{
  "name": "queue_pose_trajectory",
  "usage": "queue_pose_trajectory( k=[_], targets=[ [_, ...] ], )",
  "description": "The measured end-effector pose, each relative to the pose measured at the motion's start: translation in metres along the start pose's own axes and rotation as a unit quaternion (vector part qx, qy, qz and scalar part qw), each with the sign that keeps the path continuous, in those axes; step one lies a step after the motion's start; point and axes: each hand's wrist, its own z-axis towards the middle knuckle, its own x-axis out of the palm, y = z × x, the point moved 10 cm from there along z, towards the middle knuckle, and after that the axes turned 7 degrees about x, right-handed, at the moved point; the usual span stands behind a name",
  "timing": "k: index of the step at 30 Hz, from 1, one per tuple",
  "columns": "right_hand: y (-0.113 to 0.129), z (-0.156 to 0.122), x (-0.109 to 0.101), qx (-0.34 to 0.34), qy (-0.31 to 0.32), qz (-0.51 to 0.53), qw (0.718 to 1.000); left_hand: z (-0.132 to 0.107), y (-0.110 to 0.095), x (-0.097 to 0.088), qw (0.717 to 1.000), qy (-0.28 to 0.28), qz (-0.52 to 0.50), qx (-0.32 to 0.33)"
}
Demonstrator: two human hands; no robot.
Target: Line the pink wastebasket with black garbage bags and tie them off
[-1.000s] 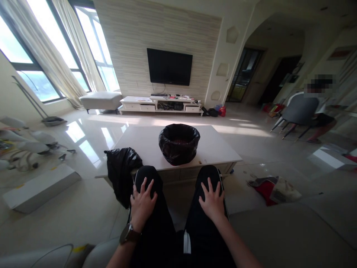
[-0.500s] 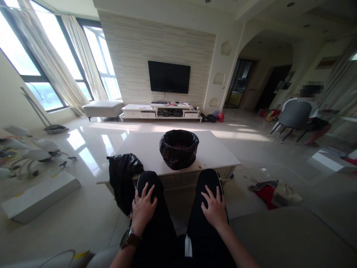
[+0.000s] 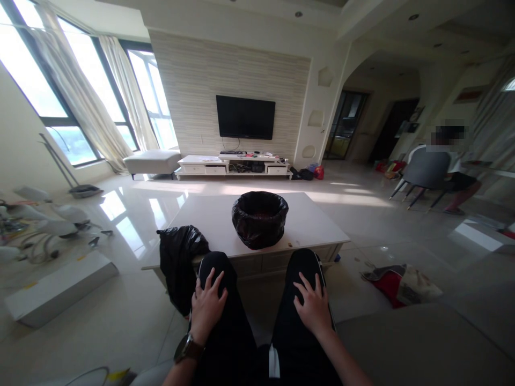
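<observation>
Lower centre: left hand (image 3: 208, 305) and right hand (image 3: 313, 305), fingers spread, each resting on one knee of dark trousers (image 3: 233, 329). Left of the left hand, one black plastic bag (image 3: 177, 268) droops over one white coffee table (image 3: 309, 214); mid-frame, beyond both hands, one bag-lined bin (image 3: 260, 228) stands on it. Versus first frame: hands unmoved on knees; one television (image 3: 246, 118) sits lower.

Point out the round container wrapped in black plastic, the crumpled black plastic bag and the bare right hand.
Round container wrapped in black plastic (image 3: 260, 229): head view, front outer wall.
Crumpled black plastic bag (image 3: 178, 271): head view, hanging middle part.
Bare right hand (image 3: 313, 306): head view, back of the hand.
</observation>
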Motion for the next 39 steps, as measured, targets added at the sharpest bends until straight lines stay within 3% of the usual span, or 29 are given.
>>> queue_pose_trajectory(
  k=[39],
  targets=[
    [-0.0010, -0.0001, -0.0031, -0.003, -0.001, 0.019, 1.000, -0.0014, -0.0008, -0.0062, 1.000, 0.008, -0.013, -0.010]
  ],
)
